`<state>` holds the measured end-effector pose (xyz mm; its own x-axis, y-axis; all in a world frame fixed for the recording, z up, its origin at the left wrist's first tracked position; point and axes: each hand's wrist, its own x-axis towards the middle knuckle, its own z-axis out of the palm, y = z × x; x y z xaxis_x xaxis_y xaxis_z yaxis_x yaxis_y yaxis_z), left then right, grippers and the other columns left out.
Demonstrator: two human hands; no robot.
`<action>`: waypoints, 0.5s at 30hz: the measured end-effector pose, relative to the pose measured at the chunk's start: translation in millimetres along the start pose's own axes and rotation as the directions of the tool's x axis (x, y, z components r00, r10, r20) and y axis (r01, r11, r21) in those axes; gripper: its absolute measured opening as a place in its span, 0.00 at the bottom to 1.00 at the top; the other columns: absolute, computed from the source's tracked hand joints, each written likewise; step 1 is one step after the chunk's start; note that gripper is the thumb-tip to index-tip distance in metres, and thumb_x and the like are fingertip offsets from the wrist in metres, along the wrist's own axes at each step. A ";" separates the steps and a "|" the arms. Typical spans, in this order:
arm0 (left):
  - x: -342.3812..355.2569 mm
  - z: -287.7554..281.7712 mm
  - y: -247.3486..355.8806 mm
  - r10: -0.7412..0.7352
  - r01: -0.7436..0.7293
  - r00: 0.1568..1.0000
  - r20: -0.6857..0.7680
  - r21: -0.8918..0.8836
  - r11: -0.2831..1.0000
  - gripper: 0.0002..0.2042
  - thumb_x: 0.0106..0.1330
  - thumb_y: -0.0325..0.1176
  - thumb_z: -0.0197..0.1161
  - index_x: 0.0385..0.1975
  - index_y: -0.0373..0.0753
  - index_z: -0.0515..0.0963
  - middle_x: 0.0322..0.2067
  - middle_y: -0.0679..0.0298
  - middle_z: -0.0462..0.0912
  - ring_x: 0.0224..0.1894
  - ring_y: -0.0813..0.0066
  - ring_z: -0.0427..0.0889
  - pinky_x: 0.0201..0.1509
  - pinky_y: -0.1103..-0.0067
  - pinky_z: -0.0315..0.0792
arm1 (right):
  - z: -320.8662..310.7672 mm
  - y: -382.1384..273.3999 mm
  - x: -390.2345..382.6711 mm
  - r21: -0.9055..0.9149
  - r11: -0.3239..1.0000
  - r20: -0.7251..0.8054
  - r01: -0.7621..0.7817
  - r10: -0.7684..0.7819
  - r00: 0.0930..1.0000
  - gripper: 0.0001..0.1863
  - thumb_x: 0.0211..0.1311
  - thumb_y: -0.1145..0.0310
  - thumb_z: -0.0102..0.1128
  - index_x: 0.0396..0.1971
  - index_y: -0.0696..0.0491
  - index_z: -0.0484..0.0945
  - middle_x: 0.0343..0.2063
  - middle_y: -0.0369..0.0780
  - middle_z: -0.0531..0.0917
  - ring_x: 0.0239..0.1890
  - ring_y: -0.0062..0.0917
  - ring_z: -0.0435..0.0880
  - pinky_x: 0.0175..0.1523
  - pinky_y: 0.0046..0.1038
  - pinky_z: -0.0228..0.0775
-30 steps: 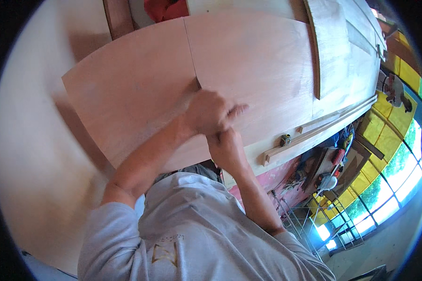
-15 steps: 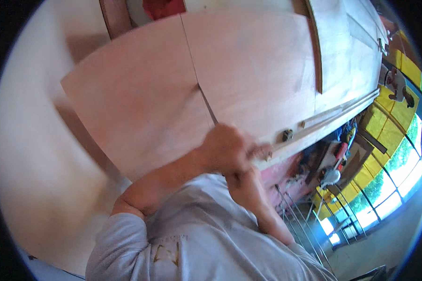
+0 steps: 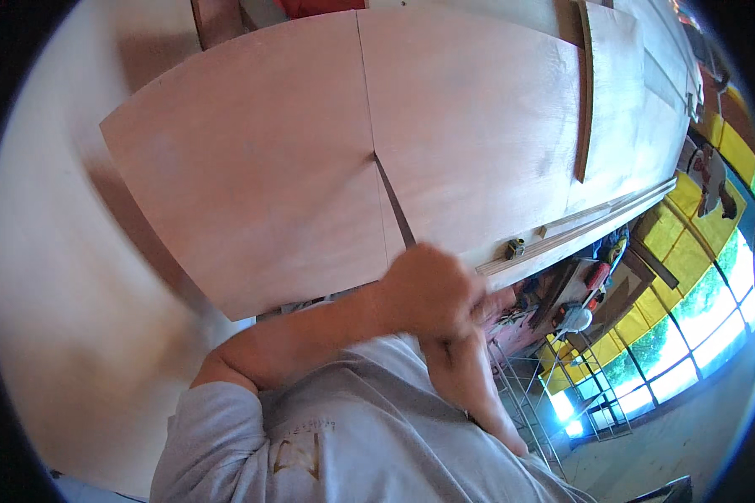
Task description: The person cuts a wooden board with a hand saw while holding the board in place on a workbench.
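A narrow dark handsaw blade point(image 3: 394, 201) stands tilted in a cut in the reddish plywood sheet point(image 3: 252, 176). Its handle is hidden inside my grip. My left hand point(image 3: 432, 285) is closed in a fist at the near end of the blade, slightly blurred. Just beneath it is my right hand point(image 3: 497, 303), mostly covered by the left, with some blurred fingers curled at the right side. From the far edge of the sheet a dark cut runs to the blade. A thinner line goes on from there toward me.
Long wood strips point(image 3: 579, 226) lie along the sheet's right side, with a tape measure point(image 3: 515, 248) beside them. A board point(image 3: 612, 92) rests at the far right. Below are a power tool point(image 3: 572, 317) and metal racks point(image 3: 524, 394). Yellow panels point(image 3: 688, 210) stand by a window.
Both hands have drawn back toward me, and more of the blade shows above the plywood. The whole view has shifted slightly.
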<state>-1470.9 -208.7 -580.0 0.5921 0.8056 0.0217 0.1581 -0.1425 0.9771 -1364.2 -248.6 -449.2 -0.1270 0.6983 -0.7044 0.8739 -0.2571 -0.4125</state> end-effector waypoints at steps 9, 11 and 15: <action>-3.8 -3.3 -10.4 -0.058 0.045 0.987 -0.148 -0.089 0.995 0.19 0.75 0.52 0.61 0.35 0.46 0.91 0.21 0.49 0.84 0.23 0.49 0.86 0.29 0.58 0.78 | -0.8 5.2 19.4 -0.015 0.997 0.164 -0.079 0.080 0.983 0.20 0.71 0.74 0.62 0.61 0.59 0.80 0.52 0.61 0.87 0.61 0.52 0.87 0.61 0.47 0.77; -2.7 5.3 11.4 -0.037 0.018 0.991 -0.127 -0.152 0.988 0.19 0.72 0.54 0.64 0.35 0.45 0.90 0.21 0.49 0.85 0.23 0.46 0.85 0.29 0.55 0.77 | 1.9 18.0 7.7 -0.016 0.999 0.142 -0.051 0.053 0.988 0.21 0.70 0.73 0.63 0.62 0.59 0.80 0.53 0.61 0.86 0.63 0.53 0.86 0.63 0.48 0.76; 20.5 -26.2 -87.5 -0.035 0.044 0.992 -0.121 0.067 0.997 0.23 0.72 0.58 0.62 0.31 0.43 0.88 0.20 0.49 0.84 0.20 0.51 0.86 0.29 0.56 0.79 | 43.4 8.7 130.6 -0.038 0.999 -0.035 -0.009 0.008 0.999 0.13 0.75 0.67 0.58 0.34 0.63 0.78 0.37 0.65 0.82 0.39 0.63 0.83 0.42 0.55 0.72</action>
<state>-1493.3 -164.6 -659.5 0.4864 0.8736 0.0125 0.2369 -0.1456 0.9606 -1393.5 -188.6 -569.8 -0.1035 0.7194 -0.6868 0.8923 -0.2379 -0.3837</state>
